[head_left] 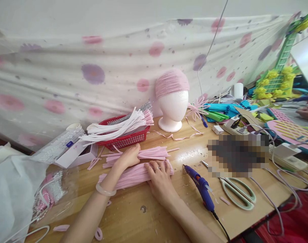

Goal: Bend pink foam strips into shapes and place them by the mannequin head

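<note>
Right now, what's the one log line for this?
left hand: at pink strips | right hand: on pink strips | glue gun: on table

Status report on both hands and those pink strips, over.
Left hand at rear pink bundle, grip unclear. Right hand laid over front pink bundle. Glue gun to the right, apart from both bundles.

Mostly open across the surface (128, 216) in front of the pink stems (135, 173), blocked behind by a red basket (128, 141) and white mannequin head (172, 108), cramped at right by a glue gun (200, 185), scissors (238, 192) and looping cables (265, 194).
</note>
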`<action>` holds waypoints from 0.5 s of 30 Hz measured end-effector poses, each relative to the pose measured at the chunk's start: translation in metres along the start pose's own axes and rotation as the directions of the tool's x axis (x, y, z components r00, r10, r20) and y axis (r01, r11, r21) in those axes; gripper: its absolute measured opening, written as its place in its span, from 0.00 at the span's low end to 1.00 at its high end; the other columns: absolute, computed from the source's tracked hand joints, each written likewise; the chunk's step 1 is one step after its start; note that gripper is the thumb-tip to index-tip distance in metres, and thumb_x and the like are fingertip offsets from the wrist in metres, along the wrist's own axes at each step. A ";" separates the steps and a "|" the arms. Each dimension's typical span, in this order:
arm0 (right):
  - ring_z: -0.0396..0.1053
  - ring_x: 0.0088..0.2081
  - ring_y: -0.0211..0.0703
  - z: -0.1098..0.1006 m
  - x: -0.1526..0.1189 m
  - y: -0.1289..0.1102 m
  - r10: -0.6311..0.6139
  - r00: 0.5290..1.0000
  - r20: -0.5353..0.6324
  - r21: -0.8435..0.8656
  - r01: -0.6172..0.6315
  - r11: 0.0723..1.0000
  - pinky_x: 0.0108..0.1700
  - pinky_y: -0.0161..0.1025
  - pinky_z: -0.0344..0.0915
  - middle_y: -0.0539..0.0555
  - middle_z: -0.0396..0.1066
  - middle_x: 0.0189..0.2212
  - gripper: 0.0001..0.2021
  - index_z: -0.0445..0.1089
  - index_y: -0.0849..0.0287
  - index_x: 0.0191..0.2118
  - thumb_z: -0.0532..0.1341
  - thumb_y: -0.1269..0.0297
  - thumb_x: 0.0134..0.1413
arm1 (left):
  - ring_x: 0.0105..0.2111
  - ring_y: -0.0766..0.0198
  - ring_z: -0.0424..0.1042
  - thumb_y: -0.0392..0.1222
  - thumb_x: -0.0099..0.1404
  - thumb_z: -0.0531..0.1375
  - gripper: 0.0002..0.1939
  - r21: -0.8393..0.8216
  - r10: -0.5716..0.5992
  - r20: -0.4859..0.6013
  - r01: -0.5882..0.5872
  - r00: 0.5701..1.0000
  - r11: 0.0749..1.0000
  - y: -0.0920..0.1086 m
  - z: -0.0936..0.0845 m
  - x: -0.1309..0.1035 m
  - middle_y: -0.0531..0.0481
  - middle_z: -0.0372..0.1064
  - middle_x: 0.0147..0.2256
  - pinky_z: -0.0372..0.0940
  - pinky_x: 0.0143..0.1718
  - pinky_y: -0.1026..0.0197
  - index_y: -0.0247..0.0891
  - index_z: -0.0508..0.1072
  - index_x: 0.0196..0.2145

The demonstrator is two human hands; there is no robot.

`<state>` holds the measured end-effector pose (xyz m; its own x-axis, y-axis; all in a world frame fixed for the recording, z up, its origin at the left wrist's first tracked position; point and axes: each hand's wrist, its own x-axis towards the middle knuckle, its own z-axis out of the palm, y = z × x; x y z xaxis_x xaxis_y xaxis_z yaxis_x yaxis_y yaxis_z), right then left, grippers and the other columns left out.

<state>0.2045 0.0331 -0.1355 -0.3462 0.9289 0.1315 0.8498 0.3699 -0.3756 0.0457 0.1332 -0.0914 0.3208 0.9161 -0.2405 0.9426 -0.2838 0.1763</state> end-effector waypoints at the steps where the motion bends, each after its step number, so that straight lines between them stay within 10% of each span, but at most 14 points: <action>1: 0.57 0.60 0.59 0.001 0.000 0.000 -0.002 1.000 -0.003 -0.002 0.002 1.000 0.66 0.65 0.41 0.63 0.65 0.60 0.24 0.64 0.59 0.62 0.54 0.75 0.60 | 0.44 0.57 0.74 0.45 0.69 0.60 0.17 -0.001 0.004 -0.014 -0.004 1.000 1.000 0.001 -0.003 -0.002 0.44 0.71 0.49 0.71 0.45 0.49 0.36 0.70 0.52; 9: 0.57 0.60 0.57 0.002 -0.002 -0.002 -0.002 1.000 -0.023 -0.023 0.002 1.000 0.66 0.62 0.40 0.63 0.65 0.60 0.25 0.64 0.60 0.62 0.55 0.75 0.58 | 0.50 0.53 0.71 0.39 0.69 0.58 0.13 0.003 0.063 -0.173 -0.063 0.983 0.998 -0.009 -0.057 -0.027 0.42 0.70 0.50 0.67 0.51 0.49 0.34 0.69 0.51; 15: 0.59 0.59 0.60 0.004 -0.001 -0.002 -0.017 0.998 -0.068 -0.052 0.013 0.999 0.65 0.61 0.44 0.62 0.67 0.59 0.24 0.66 0.61 0.61 0.56 0.74 0.58 | 0.47 0.55 0.73 0.45 0.69 0.60 0.16 0.013 0.100 0.016 -0.100 0.995 0.995 -0.001 -0.015 -0.003 0.43 0.70 0.52 0.71 0.47 0.48 0.38 0.71 0.52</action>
<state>0.2020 0.0317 -0.1385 -0.3326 0.9216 0.2000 0.8647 0.3826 -0.3253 0.0424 0.1353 -0.0767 0.4150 0.8784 -0.2368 0.9067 -0.3781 0.1867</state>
